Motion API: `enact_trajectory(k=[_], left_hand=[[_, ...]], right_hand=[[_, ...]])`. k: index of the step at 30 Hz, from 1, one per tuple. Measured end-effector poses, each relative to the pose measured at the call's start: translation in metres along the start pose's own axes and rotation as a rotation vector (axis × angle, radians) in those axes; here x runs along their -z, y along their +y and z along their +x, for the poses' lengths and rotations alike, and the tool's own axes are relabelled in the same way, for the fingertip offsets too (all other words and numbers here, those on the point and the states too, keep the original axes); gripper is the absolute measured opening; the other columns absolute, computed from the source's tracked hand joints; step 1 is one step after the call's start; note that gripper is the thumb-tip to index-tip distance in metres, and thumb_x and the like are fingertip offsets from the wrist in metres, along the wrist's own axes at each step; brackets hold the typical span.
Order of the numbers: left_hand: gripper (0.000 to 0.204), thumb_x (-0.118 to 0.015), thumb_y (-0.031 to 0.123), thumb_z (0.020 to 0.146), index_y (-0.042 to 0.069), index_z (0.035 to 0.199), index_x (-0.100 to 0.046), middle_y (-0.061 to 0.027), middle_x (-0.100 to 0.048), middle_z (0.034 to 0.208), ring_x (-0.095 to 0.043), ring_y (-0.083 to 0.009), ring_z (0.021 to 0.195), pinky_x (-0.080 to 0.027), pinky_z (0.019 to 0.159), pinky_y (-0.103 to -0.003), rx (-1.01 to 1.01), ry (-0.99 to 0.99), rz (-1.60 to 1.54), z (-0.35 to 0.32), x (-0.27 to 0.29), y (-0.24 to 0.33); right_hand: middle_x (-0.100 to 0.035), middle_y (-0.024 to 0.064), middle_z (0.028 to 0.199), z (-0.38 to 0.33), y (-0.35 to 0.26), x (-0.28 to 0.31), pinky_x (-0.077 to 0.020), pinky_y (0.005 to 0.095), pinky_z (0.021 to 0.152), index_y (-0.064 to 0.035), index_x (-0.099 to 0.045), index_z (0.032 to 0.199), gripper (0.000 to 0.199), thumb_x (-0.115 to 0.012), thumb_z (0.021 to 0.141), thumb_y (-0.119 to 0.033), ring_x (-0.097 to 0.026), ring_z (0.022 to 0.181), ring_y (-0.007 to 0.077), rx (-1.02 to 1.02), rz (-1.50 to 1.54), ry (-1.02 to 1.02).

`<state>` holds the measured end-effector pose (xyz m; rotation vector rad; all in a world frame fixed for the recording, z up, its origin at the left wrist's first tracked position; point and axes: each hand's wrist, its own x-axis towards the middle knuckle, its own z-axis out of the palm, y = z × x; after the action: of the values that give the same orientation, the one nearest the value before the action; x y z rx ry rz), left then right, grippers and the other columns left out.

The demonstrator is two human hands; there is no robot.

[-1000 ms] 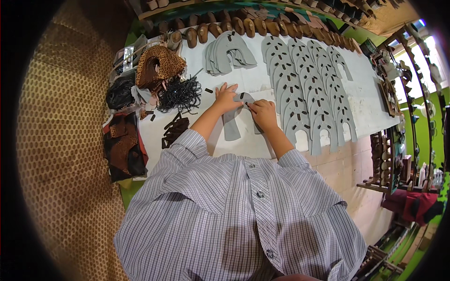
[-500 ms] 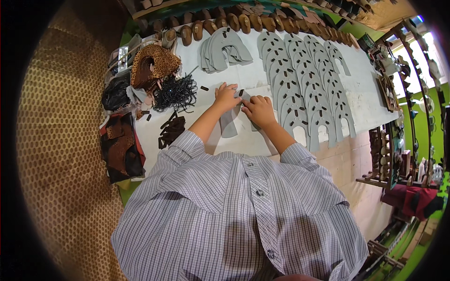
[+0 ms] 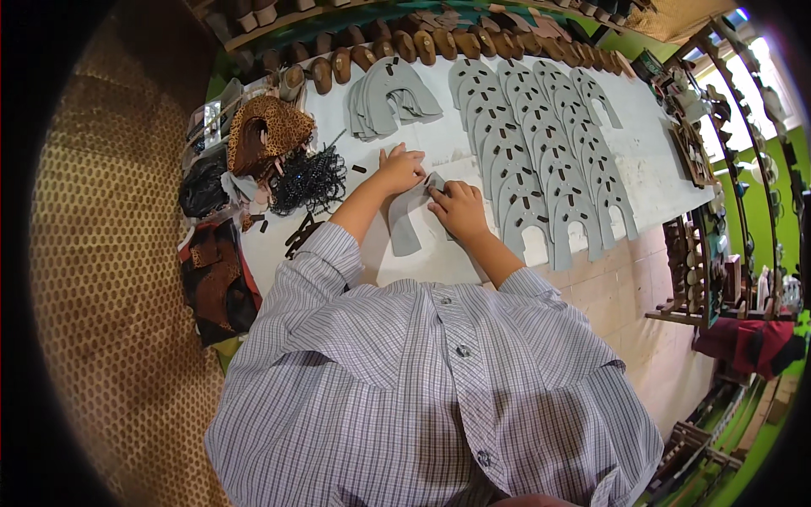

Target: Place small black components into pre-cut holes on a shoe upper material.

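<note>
Both hands work at the top of a grey U-shaped shoe upper piece (image 3: pixel 406 230) lying on the white table in front of me. My left hand (image 3: pixel 400 172) comes over its top left side, fingertips closed at the edge and one finger raised. With bent fingers my right hand (image 3: pixel 459 209) grips the curved top, which looks lifted and folded; the hand and forearm hide most of the right leg. A small dark brown strip (image 3: pixel 359 169) lies beside my left wrist. More dark strips (image 3: pixel 302 237) lie partly behind my left sleeve.
Overlapping rows of grey uppers (image 3: pixel 528 156) with dark strips cover the right side. A stack of grey uppers (image 3: pixel 378 100) lies ahead. Brown shoe lasts (image 3: pixel 425 47) line the far edge. Leopard-print pieces (image 3: pixel 269 127) and black beaded trim (image 3: pixel 308 179) sit left; a rack (image 3: pixel 697 270) stands right.
My hands have shifted slightly, and the dark strip seen at the upper's top is now out of sight. The top looks more folded. My left sleeve covers more of the strip pile.
</note>
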<state>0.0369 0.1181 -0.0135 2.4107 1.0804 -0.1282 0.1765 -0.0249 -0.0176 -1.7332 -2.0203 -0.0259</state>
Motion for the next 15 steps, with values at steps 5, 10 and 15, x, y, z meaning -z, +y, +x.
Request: enact_trajectory(k=[5,10,15], left_hand=[[0.008,-0.068,0.029,0.068,0.027,0.075,-0.071,0.0027,-0.047,0.132,-0.019,-0.0333,0.133,-0.003,0.100,-0.068,-0.012,0.169,0.022,-0.007,-0.002,0.012],[0.008,-0.067,0.029,0.067,0.024,0.071,-0.071,0.0004,-0.047,0.131,-0.019,-0.0332,0.133,-0.001,0.101,-0.067,-0.009,0.181,0.063,-0.018,0.005,0.024],[0.009,-0.066,0.026,0.065,0.020,0.069,-0.071,-0.0003,-0.047,0.131,-0.020,-0.0331,0.133,0.000,0.101,-0.067,0.031,0.183,0.094,-0.019,0.002,0.030]], right_hand=[[-0.054,0.0034,0.094,0.000,0.001,0.001,-0.0358,0.0393,0.085,-0.0167,-0.065,0.102,0.029,-0.061,0.077,-0.032,-0.049,0.100,0.0204,-0.001,-0.016,0.017],[-0.053,0.0036,0.095,-0.001,0.001,0.002,-0.0360,0.0388,0.085,-0.0152,-0.066,0.098,0.026,-0.061,0.076,-0.029,-0.049,0.100,0.0205,-0.005,-0.004,0.024],[-0.054,0.0034,0.097,-0.002,0.001,0.001,-0.0359,0.0388,0.086,-0.0117,-0.065,0.093,0.023,-0.060,0.075,-0.025,-0.049,0.101,0.0204,0.000,-0.008,0.021]])
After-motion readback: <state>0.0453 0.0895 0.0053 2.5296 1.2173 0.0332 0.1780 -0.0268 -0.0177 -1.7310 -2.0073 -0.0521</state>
